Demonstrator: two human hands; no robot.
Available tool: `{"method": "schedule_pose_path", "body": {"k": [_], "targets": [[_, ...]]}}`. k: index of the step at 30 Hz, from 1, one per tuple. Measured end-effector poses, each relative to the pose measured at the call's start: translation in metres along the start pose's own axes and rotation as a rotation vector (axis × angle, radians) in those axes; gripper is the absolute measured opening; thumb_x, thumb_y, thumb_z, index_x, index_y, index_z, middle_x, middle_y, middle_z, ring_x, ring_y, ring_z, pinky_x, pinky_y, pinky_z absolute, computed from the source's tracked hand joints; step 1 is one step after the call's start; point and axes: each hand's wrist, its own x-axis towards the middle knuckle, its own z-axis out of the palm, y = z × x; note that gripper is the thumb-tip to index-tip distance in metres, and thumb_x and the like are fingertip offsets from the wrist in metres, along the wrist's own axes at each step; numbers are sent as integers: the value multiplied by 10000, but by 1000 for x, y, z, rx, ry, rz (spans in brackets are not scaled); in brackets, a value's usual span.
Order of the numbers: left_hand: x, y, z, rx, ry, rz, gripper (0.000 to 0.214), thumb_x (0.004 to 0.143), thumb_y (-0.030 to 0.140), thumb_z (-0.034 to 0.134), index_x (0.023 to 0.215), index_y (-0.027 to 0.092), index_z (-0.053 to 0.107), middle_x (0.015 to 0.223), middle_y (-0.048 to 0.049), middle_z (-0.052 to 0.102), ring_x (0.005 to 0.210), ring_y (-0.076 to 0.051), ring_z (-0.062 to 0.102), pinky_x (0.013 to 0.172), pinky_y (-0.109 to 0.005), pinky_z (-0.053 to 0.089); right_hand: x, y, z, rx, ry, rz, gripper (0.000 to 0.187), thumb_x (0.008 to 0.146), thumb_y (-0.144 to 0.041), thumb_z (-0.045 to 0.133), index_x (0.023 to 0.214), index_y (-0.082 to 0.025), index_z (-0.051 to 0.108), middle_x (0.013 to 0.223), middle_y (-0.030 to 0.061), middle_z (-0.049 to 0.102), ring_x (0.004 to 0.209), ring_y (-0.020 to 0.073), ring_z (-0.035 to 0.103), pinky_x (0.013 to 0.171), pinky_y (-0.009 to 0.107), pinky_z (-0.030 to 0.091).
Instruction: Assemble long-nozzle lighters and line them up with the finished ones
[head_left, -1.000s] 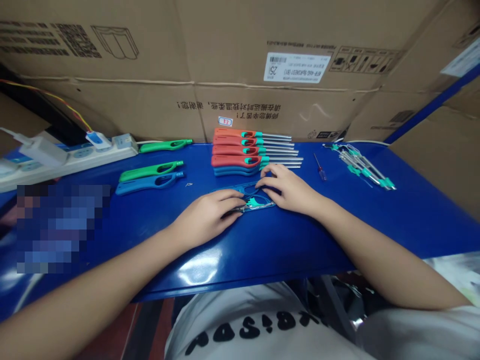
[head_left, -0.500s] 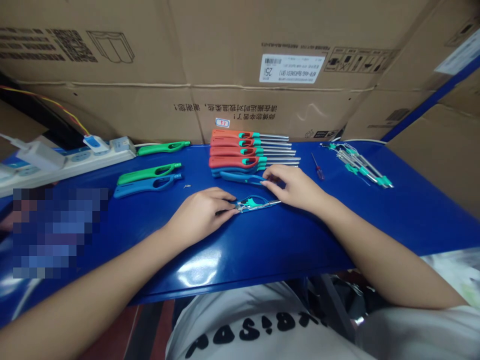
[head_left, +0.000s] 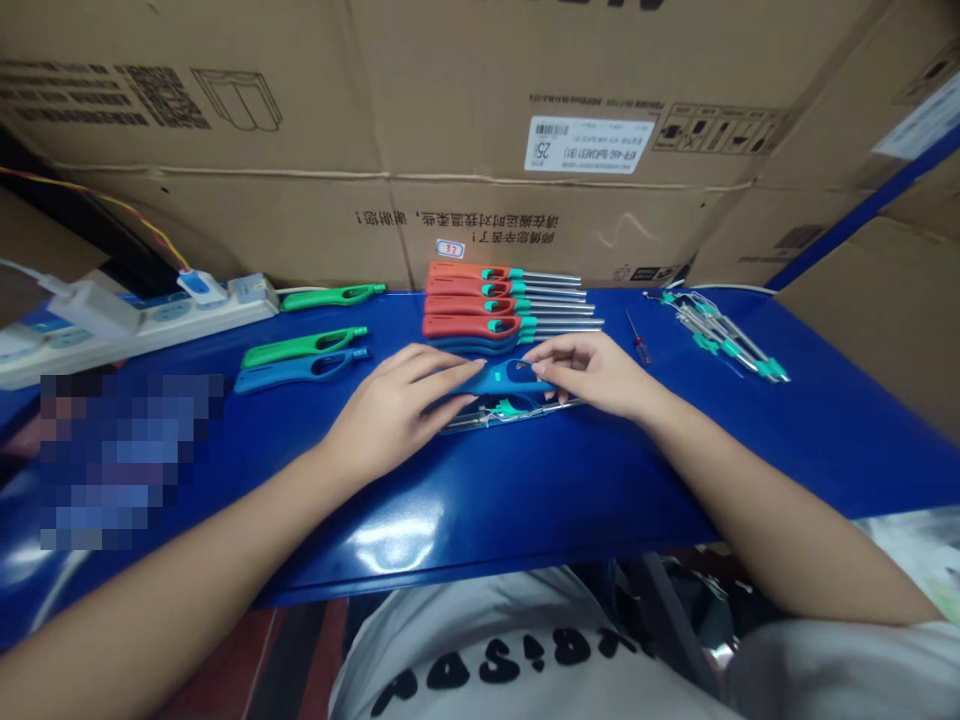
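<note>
A blue lighter shell half (head_left: 495,377) is held level between my two hands. The fingers of my left hand (head_left: 401,405) close on its handle end, and my right hand (head_left: 589,372) pinches the end by the trigger loop. Just in front of it on the table lies an open lighter body (head_left: 499,412), with a teal trigger, thin white wires and a metal tube showing. My left fingers partly cover this body's left end. Behind my hands is a row of red-orange lighters (head_left: 472,328) with metal tubes pointing right.
Green shells (head_left: 304,346) and a blue shell (head_left: 300,372) lie left, near a white power strip (head_left: 169,325). A small screwdriver (head_left: 639,340) and a pile of lighter inner parts (head_left: 724,335) are at right. A cardboard box (head_left: 300,220) walls the back of the blue table (head_left: 315,540).
The blue shell half has come forward and right, above the open body. My left hand has left the open body and grips the shell's left end. The view shifted slightly.
</note>
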Motion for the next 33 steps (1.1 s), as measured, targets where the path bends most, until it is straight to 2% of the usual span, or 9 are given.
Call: {"method": "schedule_pose_path", "body": {"k": [4,7,10,13,17,28,33], "targets": [[-3,-1,1,-17,-68,-10,357,1002,283,616,1334,158,648,1146,-113,729,1041,-231,657,929,-389,575,-2,3,-1,-216,-62,-211,296,878,-374,664,1064,-154,734,780,17,659,606,111,553,553,239,456],[-3,1,1,-45,-135,-47,409,1003,304,608,1373,130,620,1167,-124,723,1059,-239,656,958,-400,569,-3,6,-1,-401,-77,-397,332,866,-394,732,1090,-149,724,843,32,670,728,141,590,678,266,493],[-2,4,-1,-88,-226,-98,443,992,327,619,1381,115,611,1163,-122,727,1070,-245,661,972,-399,566,-2,6,-1,-501,-157,-493,343,868,-378,761,1116,-148,706,953,62,681,818,161,611,751,284,512],[-1,6,-1,-110,-298,-126,405,982,349,628,1315,119,658,1156,-115,731,1074,-252,666,979,-403,561,-1,7,-1,-579,-229,-532,299,916,-360,715,1136,-158,700,1060,93,688,926,193,633,837,324,526],[-2,6,1,-111,-354,-130,348,979,338,633,1235,113,701,1134,-114,730,1046,-254,674,971,-400,556,0,11,0,-667,-246,-575,324,941,-396,685,1167,-165,712,1134,114,690,1054,239,634,953,385,512],[-4,2,7,-127,-374,-162,296,934,306,710,1172,131,730,1046,-96,728,984,-244,678,899,-368,552,1,15,0,-776,-235,-589,371,944,-410,682,1215,-162,742,1133,120,698,1039,254,650,934,388,520],[-4,8,8,-64,-385,-181,273,924,297,725,1151,150,755,1017,-82,732,954,-239,678,873,-366,558,-2,12,4,-853,-226,-567,391,954,-416,670,1221,-140,743,1104,127,702,990,246,664,890,366,523]]}}
